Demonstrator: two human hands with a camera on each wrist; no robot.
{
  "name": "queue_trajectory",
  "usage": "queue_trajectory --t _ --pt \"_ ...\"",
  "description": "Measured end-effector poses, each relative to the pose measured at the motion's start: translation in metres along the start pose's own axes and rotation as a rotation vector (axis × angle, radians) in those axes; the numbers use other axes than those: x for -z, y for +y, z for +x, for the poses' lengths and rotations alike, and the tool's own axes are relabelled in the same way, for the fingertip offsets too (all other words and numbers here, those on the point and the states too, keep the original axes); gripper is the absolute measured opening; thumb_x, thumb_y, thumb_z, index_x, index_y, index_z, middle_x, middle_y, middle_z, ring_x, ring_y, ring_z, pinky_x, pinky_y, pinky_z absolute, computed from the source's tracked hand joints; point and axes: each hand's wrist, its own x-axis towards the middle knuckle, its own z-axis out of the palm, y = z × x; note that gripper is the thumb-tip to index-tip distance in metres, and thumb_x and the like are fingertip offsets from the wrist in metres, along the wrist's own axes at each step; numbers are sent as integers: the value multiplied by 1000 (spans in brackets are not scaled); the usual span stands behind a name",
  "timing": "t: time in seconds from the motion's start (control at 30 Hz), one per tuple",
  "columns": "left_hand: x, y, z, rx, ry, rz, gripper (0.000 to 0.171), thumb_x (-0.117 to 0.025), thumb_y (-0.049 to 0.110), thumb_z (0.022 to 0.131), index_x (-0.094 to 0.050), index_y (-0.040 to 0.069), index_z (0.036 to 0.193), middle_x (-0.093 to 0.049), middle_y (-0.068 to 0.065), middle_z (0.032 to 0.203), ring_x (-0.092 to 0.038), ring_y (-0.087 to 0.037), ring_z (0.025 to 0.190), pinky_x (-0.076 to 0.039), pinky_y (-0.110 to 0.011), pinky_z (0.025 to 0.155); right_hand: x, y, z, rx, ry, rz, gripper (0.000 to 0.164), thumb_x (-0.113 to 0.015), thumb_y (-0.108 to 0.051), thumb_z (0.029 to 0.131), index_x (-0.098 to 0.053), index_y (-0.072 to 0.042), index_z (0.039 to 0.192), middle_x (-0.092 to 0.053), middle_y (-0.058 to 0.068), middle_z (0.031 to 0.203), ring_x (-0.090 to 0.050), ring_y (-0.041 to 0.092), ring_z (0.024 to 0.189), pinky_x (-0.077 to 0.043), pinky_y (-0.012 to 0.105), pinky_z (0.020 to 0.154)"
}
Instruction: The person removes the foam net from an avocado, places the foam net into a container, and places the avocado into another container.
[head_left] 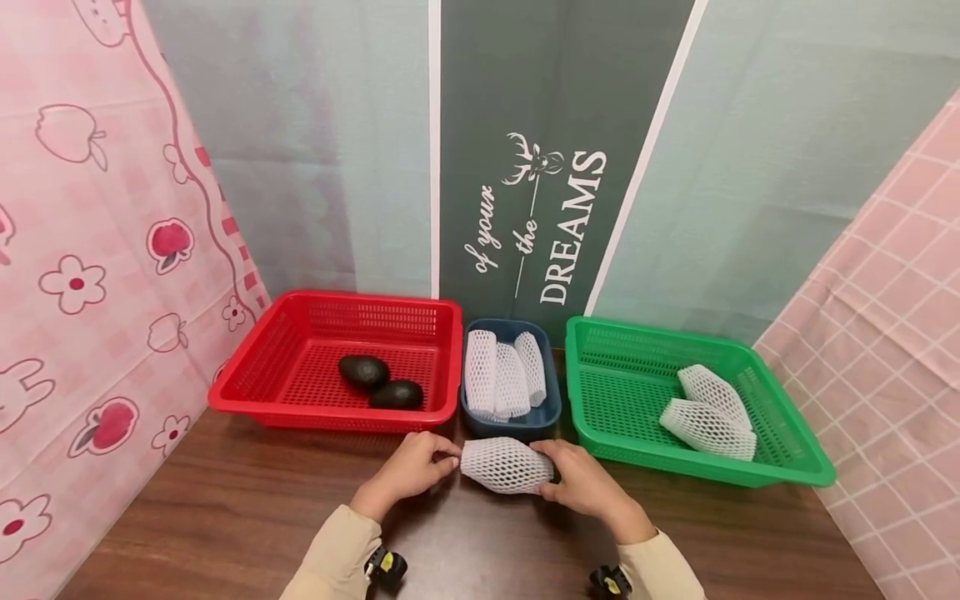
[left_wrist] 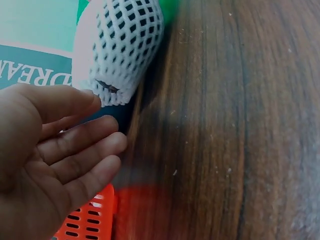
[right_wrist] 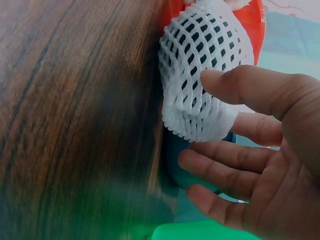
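Pink cloth (head_left: 127, 333) is hung at the frame's left, grey-green cloth (head_left: 367, 150) behind; wood grain is shown by the table (head_left: 495, 542) below. At lower centre the net (head_left: 504, 465) is gripped at one end by the right hand (head_left: 587, 482) and pinched at the other by the left hand (head_left: 408, 473). Light, even pressure seems called for — soft mesh is probably torn easily — with both ends steadied together.
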Motion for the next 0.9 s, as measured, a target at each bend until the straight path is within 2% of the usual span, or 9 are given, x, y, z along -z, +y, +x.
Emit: queue_trajectory --t 0.17,0.27,0.4,0.63,0.9 --pt "-2 -1 3 -30 28 39 12 -68 5 79 -75 8 87 -70 3 83 -63 -12 79 -47 -31 73 -1 3 3 24 -7 7 43 -75 -7 71 -60 0 111 -63 8 104 -59 22 94 -47 39 79" --pt "-3 1 5 -16 58 32 11 -69 6 78 -76 9 87 -70 3 82 -63 -15 79 -45 -32 73 -1 4 4 36 9 4 38 -75 -6 71 -61 -3 107 -64 4 97 -59 18 87 -48 36 74" --pt "-4 3 7 25 96 -33 10 -73 7 76 -76 9 84 -70 2 81 -62 -15 77 -48 -28 69 -2 5 4 40 31 4 35 -74 -5 70 -62 -7 102 -64 1 90 -58 13 79 -47 32 68" --pt "-9 6 8 58 110 -144 12 -76 9 73 -76 8 85 -70 1 83 -63 -12 78 -50 -26 70 -3 6 7 23 48 4 29 -72 -4 70 -65 -9 98 -64 -2 84 -56 8 72 -45 28 62" --pt "-15 7 10 15 99 -183 18 -75 7 71 -74 6 89 -70 -2 87 -63 -14 83 -49 -28 75 -3 5 11 32 94 -14 23 -69 -5 68 -68 -11 90 -63 -7 78 -52 5 65 -43 25 57"
